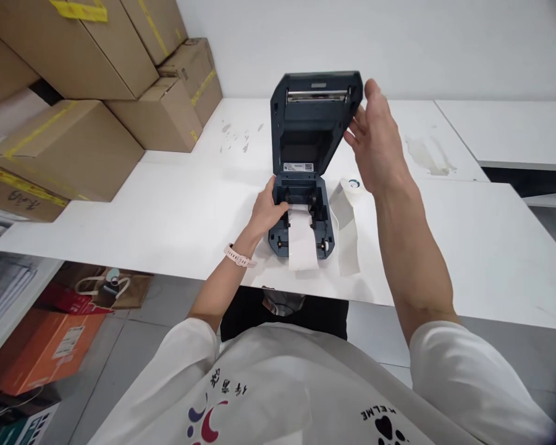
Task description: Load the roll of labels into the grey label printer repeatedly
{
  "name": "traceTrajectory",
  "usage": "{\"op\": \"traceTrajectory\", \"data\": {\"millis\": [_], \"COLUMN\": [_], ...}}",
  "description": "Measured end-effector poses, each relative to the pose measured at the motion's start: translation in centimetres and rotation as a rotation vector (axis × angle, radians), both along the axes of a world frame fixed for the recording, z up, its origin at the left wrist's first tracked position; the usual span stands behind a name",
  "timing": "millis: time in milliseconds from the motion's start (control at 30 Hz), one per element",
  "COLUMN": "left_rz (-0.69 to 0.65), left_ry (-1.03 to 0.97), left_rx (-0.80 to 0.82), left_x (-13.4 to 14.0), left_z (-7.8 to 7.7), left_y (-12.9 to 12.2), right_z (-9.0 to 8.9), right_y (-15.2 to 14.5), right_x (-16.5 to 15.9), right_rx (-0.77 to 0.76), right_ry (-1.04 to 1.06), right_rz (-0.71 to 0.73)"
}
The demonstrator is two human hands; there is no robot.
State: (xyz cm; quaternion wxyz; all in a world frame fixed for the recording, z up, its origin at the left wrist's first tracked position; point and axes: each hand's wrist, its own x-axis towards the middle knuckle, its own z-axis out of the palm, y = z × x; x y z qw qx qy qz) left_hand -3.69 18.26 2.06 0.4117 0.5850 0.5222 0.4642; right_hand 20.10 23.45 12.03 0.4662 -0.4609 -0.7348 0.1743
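A dark label printer [327, 216] stands on the white table with its lid [306, 133] raised. A strip of white label paper [303, 241] runs out over its front edge. My left hand [266, 211] grips the printer's left side, its thumb over the rim beside the paper. At the lid's right edge, my right hand [375, 136] holds on with curled fingers, thumb pointing up; the fingertips are partly hidden. Right of the printer lie a loose strip of backing paper [349, 247] and a small paper roll [352, 185].
Cardboard boxes [69, 148] with yellow tape are stacked on the table's left. A white wall [398, 49] closes off the back. Below left, an orange box [50, 346] and a paper bag [136, 290] are on the floor. Another white table [514, 133] adjoins at right.
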Motion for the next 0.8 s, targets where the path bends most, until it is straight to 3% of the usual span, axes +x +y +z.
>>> {"op": "traceTrajectory", "data": {"millis": [67, 133, 200, 333, 467, 600, 700, 800], "left_rz": [-0.011, 0.005, 0.029, 0.072, 0.057, 0.020, 0.034, 0.032], "left_ry": [0.017, 0.020, 0.043, 0.155, 0.096, 0.132, 0.185, 0.152], "left_rx": [-0.018, -0.025, -0.046, -0.090, -0.043, -0.011, -0.015, -0.016], "left_x": [0.0, 0.0, 0.1, 0.4, 0.2, -0.4, -0.5, -0.4], "left_z": [-1.3, -1.6, -1.4, -0.6, -1.0, -1.4, -1.5, -1.5], "left_y": [-0.3, -0.9, -1.3, -1.3, -0.8, -0.7, -0.9, -1.3], "right_z": [0.4, 0.5, -0.2, -3.3, -5.2, -3.8, -1.5, 0.4], "right_y": [0.1, -0.8, -1.9, -2.2, -0.8, 0.4, 0.3, -1.5], "right_x": [-1.0, -2.0, -2.9, -4.7, -6.5, -7.1, -5.8, -1.5], "right_rx": [0.036, 0.117, 0.090, -0.215, -0.282, -0.502, -0.686, -0.658], "right_ry": [0.101, 0.038, -0.224, -0.903, -1.080, -1.002, -0.705, -0.376], "right_rz": [-0.131, -0.186, -0.057, 0.318, 0.421, 0.634, 0.827, 0.844]}}
